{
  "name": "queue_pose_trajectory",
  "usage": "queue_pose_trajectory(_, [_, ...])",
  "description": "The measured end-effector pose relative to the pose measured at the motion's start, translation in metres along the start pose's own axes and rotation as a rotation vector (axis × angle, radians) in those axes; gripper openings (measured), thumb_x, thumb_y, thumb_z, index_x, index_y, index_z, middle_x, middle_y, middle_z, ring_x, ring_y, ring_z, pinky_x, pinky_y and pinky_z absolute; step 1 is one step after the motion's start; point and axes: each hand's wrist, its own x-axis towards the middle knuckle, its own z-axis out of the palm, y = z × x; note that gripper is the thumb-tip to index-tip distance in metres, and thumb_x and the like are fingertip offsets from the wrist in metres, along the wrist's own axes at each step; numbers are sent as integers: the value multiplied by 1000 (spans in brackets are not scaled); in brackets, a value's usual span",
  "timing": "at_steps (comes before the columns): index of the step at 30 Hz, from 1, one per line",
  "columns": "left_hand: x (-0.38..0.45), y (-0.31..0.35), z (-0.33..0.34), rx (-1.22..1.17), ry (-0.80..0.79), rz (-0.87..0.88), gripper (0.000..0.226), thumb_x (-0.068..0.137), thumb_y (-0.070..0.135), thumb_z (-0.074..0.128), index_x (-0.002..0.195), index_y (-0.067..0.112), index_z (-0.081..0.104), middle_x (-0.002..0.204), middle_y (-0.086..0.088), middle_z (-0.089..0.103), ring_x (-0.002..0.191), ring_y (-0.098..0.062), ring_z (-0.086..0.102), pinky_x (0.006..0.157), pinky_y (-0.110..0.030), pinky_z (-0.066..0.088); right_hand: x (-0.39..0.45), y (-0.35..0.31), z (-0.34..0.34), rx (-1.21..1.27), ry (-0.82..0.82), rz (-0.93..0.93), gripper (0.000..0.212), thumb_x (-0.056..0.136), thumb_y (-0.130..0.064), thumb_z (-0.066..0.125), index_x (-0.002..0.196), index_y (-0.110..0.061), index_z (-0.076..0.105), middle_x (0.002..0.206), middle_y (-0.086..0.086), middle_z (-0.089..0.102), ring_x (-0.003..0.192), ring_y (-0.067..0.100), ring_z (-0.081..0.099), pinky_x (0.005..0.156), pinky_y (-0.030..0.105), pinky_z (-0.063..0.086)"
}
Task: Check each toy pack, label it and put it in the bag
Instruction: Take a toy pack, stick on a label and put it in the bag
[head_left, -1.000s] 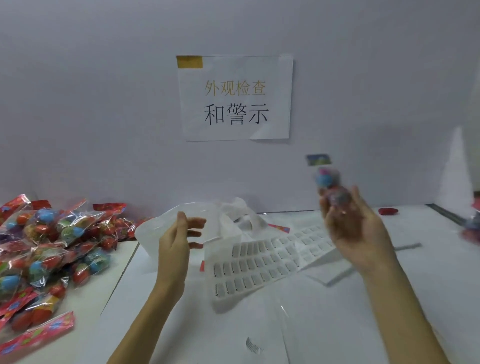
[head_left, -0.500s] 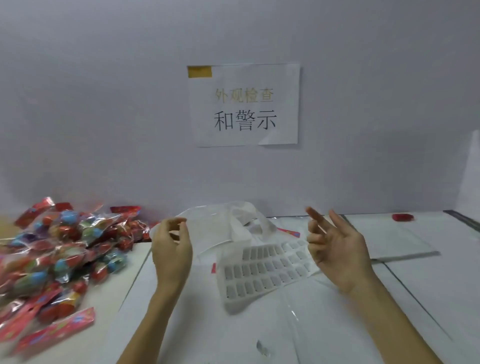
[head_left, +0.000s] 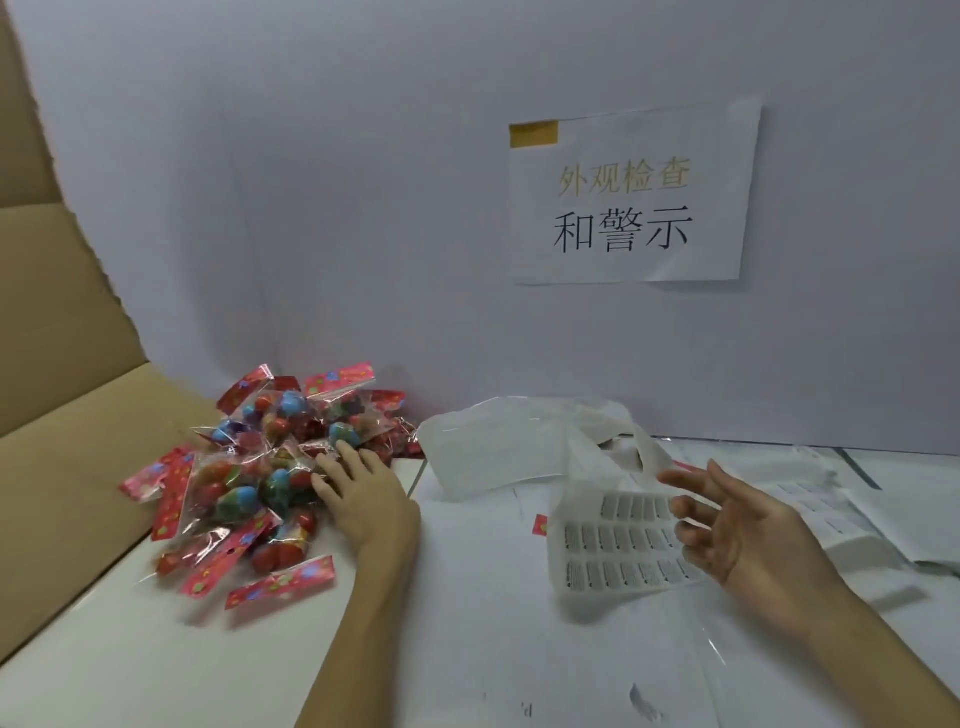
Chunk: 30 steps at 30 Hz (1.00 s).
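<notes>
At left on the bench (head_left: 467, 649), against the back wall: heap of toy packs (head_left: 270, 467), clear crinkled film with red printed header strips, each enclosing red, blue and green round toys. Just right of the heap: white translucent bag (head_left: 498, 447), slumped, mouth toward the heap. Overlapping the bag's right side: label sheet (head_left: 618, 540), rows of small grey printed labels.

Left hand (head_left: 363, 493): laid palm down on the right edge of the heap, fingers (head_left: 340, 457) extended into the packs; grip on any one pack not discernible. Right hand (head_left: 748, 530): raised above the label sheet, palm turned left, fingers spread and relaxed, holding nothing.

Compared with half a second earlier: left hand moved off the bag rim and across to the heap; right hand still empty, nearly unchanged in pose; view swung left, exposing a cardboard panel (head_left: 57, 322) at the far left and shifting the wall notice (head_left: 631, 192) rightward.

Left fingertips buried among the packs. Label print too small to read. Right fingertips blurred. More paper sheets (head_left: 831, 514) behind the right hand, partly covered
</notes>
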Motion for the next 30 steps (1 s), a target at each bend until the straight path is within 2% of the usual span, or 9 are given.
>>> queue_pose_trajectory(4, [2, -2, -3, 22, -28, 77, 44, 95, 16, 60, 138, 20, 54, 159, -6, 37, 151, -40, 23, 118, -40, 29, 3, 5, 1, 8, -5, 22, 46, 95, -39, 58, 117, -2, 74, 81, 10, 60, 57, 18, 57, 47, 26, 53])
queue_pose_trajectory(9, [-3, 7, 0, -237, 38, 202, 33, 100, 12, 48, 128, 20, 64, 133, 0, 61, 131, -27, 44, 104, -36, 33, 3, 9, 4, -20, -26, 43, 45, 92, -40, 60, 113, -3, 77, 80, 10, 59, 57, 18, 57, 47, 26, 53])
queue_pose_trajectory(14, [-8, 16, -5, -489, 258, 216, 31, 89, 6, 70, 119, 6, 61, 125, -16, 56, 114, -33, 49, 96, -40, 46, 3, 9, 4, -28, -28, 45, 43, 92, -38, 61, 111, -4, 78, 80, 10, 59, 58, 18, 57, 48, 26, 54])
queue_pose_trajectory(16, [-7, 16, -3, -530, 284, 231, 49, 85, 12, 78, 130, 8, 57, 143, -20, 48, 131, -37, 44, 109, -44, 41, 3, 9, 3, -34, -24, 44, 43, 93, -38, 60, 112, -4, 78, 81, 10, 59, 59, 18, 57, 48, 26, 54])
queue_pose_trajectory(18, [-5, 15, -1, -528, 184, 261, 68, 92, 25, 76, 152, 16, 43, 165, -17, 29, 153, -35, 24, 123, -44, 25, 3, 9, 1, -37, -16, 43, 43, 92, -39, 60, 112, -4, 78, 80, 10, 59, 60, 18, 56, 48, 26, 54])
queue_pose_trajectory(20, [-2, 14, 3, -483, 135, 298, 72, 98, 31, 70, 160, 23, 33, 168, -13, 28, 157, -32, 19, 125, -42, 19, 3, 10, 2, -50, -16, 48, 43, 91, -39, 60, 111, -5, 79, 79, 9, 59, 60, 17, 56, 49, 26, 54])
queue_pose_trajectory(25, [-2, 17, 6, -379, 193, 248, 58, 94, 12, 66, 148, 18, 49, 139, -5, 53, 130, -28, 44, 106, -40, 31, 4, 11, 6, -44, -20, 56, 42, 91, -38, 61, 108, -4, 79, 77, 9, 59, 57, 17, 57, 48, 25, 54])
queue_pose_trajectory(28, [-1, 20, 3, -436, 246, 220, 44, 92, -8, 56, 133, 6, 62, 131, -14, 58, 122, -33, 48, 104, -44, 39, 2, 12, 7, -47, -15, 57, 42, 93, -37, 60, 109, -3, 78, 77, 10, 58, 58, 17, 56, 49, 25, 54])
queue_pose_trajectory(30, [-1, 20, -4, -518, 330, 246, 38, 88, -14, 63, 125, -4, 67, 120, -21, 63, 111, -38, 55, 94, -46, 49, 1, 12, 7, -48, -11, 64, 41, 93, -36, 60, 110, -3, 78, 77, 11, 58, 58, 17, 56, 49, 25, 54])
